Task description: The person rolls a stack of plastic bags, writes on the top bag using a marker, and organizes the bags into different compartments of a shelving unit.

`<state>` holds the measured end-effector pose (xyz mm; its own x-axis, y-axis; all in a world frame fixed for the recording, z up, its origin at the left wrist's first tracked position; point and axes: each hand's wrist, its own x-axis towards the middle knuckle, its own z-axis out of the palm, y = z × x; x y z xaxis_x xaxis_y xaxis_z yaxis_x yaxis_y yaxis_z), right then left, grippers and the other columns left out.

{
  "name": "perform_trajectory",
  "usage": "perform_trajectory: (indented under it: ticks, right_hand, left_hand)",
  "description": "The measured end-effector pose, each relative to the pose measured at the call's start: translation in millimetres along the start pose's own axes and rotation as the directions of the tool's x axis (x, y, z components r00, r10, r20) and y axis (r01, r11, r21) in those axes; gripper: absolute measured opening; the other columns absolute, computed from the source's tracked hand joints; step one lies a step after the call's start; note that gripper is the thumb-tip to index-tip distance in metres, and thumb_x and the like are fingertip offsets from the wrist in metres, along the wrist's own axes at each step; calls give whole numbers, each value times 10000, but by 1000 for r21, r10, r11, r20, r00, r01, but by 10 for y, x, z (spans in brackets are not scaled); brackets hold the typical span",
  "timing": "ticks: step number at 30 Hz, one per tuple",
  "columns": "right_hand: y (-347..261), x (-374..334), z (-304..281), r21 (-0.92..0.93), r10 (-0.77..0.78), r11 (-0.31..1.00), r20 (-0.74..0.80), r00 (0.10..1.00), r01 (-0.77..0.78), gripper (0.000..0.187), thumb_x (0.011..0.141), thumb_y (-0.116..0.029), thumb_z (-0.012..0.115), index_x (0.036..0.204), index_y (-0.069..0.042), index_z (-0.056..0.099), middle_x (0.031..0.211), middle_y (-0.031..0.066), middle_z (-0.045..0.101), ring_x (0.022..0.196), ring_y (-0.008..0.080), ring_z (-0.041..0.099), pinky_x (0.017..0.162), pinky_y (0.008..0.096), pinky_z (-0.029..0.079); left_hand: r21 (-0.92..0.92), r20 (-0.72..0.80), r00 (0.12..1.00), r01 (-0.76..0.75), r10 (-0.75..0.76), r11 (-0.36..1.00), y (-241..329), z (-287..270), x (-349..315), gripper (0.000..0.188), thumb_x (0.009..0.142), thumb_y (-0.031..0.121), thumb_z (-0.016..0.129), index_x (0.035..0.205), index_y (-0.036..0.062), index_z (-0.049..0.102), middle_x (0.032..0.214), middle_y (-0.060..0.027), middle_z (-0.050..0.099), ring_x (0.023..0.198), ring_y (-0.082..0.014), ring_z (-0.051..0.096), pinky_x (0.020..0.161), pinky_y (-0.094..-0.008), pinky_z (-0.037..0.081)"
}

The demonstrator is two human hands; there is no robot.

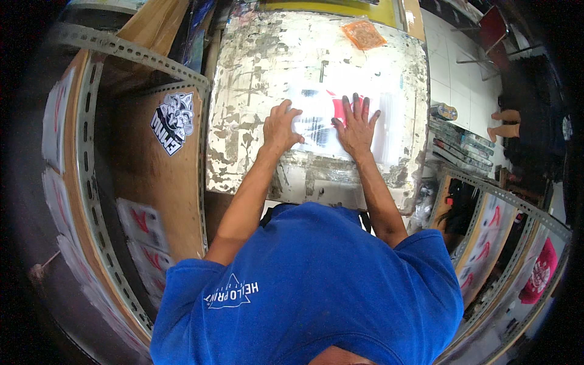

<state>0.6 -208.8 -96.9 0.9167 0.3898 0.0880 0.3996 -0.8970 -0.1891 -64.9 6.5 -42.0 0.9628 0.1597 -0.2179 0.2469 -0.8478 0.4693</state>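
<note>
The paint-worn white worktable point(252, 79) carries a flat stack of translucent printed sheets point(319, 115), nearer its right edge than its left. The person's right hand point(356, 129) lies splayed on top, grasping nothing; the left hand point(282, 126) curves at the stack's side, thumb and forefinger parted. An orange packet point(364, 35) sits by the far edge.

Centre of frame: sheets point(318, 125), whitish, printed smudgy grey-black and bright pinkish red; right hand point(356, 132), blackish at fingertips point(346, 100). Around these: tabletop point(243, 79), white, mottled and streaked grey-brown. Upper edge: packet point(364, 34), orange. Lower centre: shirt point(328, 274), blue, white print point(230, 296). Upper left: sticker point(174, 121), black, white, grey, on light-brown board point(176, 188). Lower right: cloth-like piece point(539, 274), pinkish red, pale round motif.
</note>
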Motion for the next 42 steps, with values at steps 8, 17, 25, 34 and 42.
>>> perform_trajectory:
  ticks: [8, 17, 25, 34, 42]
  right_hand:
    - [13, -10, 46, -10, -24, 1000, -42, 999, 24, 662, 934, -521, 459, 1488, -177, 344, 1562, 147, 246, 1453, 387, 149, 1102, 691, 52]
    - [-8, 46, -31, -34, -17, 999, -20, 1000, 16, 641, 941, -479, 468, 1456, -109, 378, 1524, 194, 300, 1411, 439, 231, 1086, 679, 158]
    - [29, 140, -45, -108, -115, 988, -41, 992, 110, 586, 926, -418, 497, 1389, -62, 455, 1424, 216, 427, 1334, 437, 358, 1067, 605, 287]
    - [-1121, 54, -218, 141, -271, 928, -379, 885, 344, 477, 871, -210, 617, 1293, -7, 527, 1261, 234, 559, 1195, 419, 484, 1034, 472, 372]
    - [-4902, -1082, 134, 807, -648, 469, 40, 761, 358, 479, 783, -267, 682, 1192, -33, 594, 1103, 228, 653, 1023, 404, 621, 871, 464, 497]
  left_hand:
    - [-6, -14, 999, -52, 52, 999, -22, 32, -75, 830, 555, 207, 893, 1312, 161, 555, 1457, -88, 391, 1308, -308, 387, 1043, -443, 393]
    - [-321, -356, 932, -186, 64, 929, -494, -169, -984, 695, 709, 95, 792, 1350, 64, 523, 1472, -163, 402, 1349, -334, 390, 1101, -413, 342]
    - [-430, -521, 798, 62, -304, 901, -1336, -335, -2771, 579, 755, 89, 758, 1300, 37, 570, 1421, -169, 470, 1302, -310, 462, 1066, -393, 390]
    - [-504, -722, 304, 384, -622, 773, -2166, -230, -4662, 479, 847, 189, 717, 1284, 42, 584, 1382, -184, 508, 1292, -333, 469, 1078, -396, 366]
    - [-472, -618, 109, 741, -779, 478, -2585, -111, -5527, 583, 831, 307, 725, 1339, 87, 539, 1382, -194, 499, 1318, -346, 424, 1100, -461, 330]
